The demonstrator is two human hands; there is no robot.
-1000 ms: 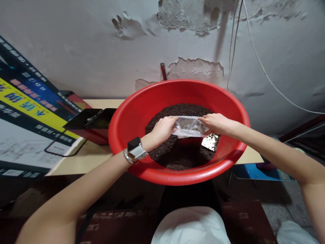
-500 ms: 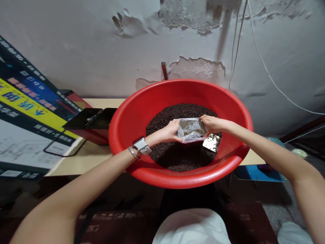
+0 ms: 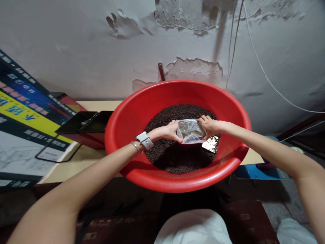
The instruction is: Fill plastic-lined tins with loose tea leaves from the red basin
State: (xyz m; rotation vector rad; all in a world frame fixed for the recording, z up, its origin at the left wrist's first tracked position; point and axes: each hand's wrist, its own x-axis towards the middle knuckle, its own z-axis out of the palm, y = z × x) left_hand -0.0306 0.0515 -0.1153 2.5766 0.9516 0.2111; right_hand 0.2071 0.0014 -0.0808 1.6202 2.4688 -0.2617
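Observation:
Between both hands, over the large red basin (image 3: 177, 184), is a box lined with a clear plastic bag (image 3: 191, 130); its mouth faces up. My left hand (image 3: 173, 131) grips its left side, thumb at the near edge. My right hand (image 3: 208, 126) holds the right side, with fingers at the far corner. Dark loose leaves, looking like dried tea (image 3: 162, 117), fill the bottom of the basin. A shiny metallic piece (image 3: 210, 144) lies on the leaves just below my right hand. What the bag contains is hard to make out.
The basin rests on a pale tabletop (image 3: 88, 159). To its left stand open dark-lined red boxes (image 3: 98, 123) and a large printed carton (image 3: 27, 125). Behind is a peeling wall (image 3: 88, 51) with hanging cables (image 3: 232, 47). A blue stool (image 3: 256, 173) is low at the right.
The view has shifted slightly, so the basin and boxes sit a little further left and lower. Both hands keep their hold on the bag-lined box; the fingers of my right hand have shifted slightly.

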